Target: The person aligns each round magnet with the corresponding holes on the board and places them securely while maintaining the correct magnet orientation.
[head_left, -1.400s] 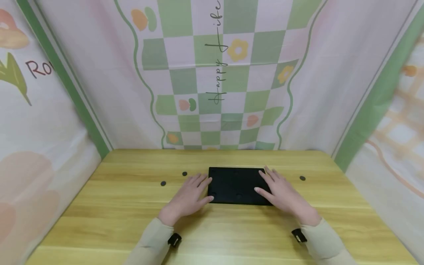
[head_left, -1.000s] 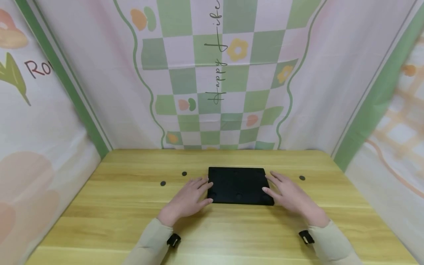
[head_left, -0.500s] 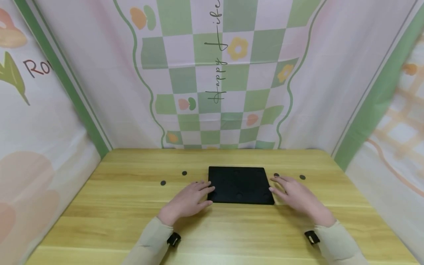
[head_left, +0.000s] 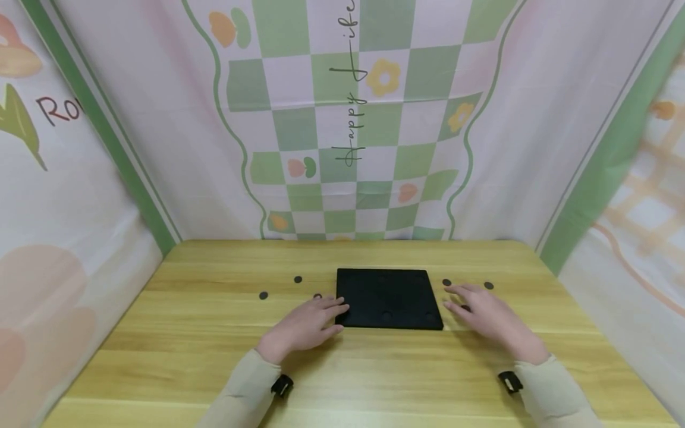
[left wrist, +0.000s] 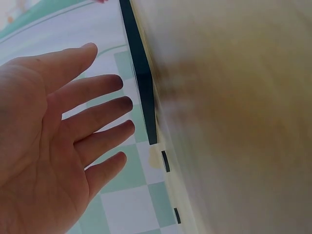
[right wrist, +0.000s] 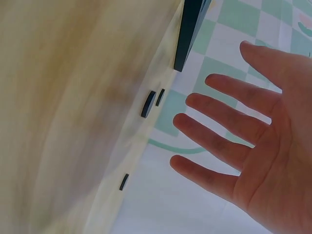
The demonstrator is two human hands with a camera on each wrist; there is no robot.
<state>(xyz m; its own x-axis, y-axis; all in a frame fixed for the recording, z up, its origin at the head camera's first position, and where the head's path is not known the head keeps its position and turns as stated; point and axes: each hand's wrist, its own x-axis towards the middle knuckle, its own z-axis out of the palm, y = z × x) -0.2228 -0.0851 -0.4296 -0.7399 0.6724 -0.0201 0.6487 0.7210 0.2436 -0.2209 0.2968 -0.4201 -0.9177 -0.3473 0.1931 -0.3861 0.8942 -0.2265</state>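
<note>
A flat black rectangular board (head_left: 387,297) with faint round marks on its top lies on the wooden table. My left hand (head_left: 305,324) hovers palm down over its left edge, fingers spread. In the left wrist view a gap shows between those fingertips (left wrist: 127,103) and the board (left wrist: 141,73). Just right of the board my right hand (head_left: 487,315) hangs above the table with straight, spread fingers, holding nothing. A small black disc (head_left: 466,308) lies partly hidden beneath it. Two more discs lie near it, one at the board's right (head_left: 446,282), one farther right (head_left: 489,285).
Left of the board are three small dark discs: a far one (head_left: 298,279), a leftmost one (head_left: 264,295) and one beside my left fingers (head_left: 318,296). A patterned curtain (head_left: 348,148) hangs behind the table (head_left: 374,380), with cloth at both sides.
My right hand has moved right, off the board, uncovering a disc beside it. My left hand has drawn slightly toward me, uncovering another disc. The board stays in place.
</note>
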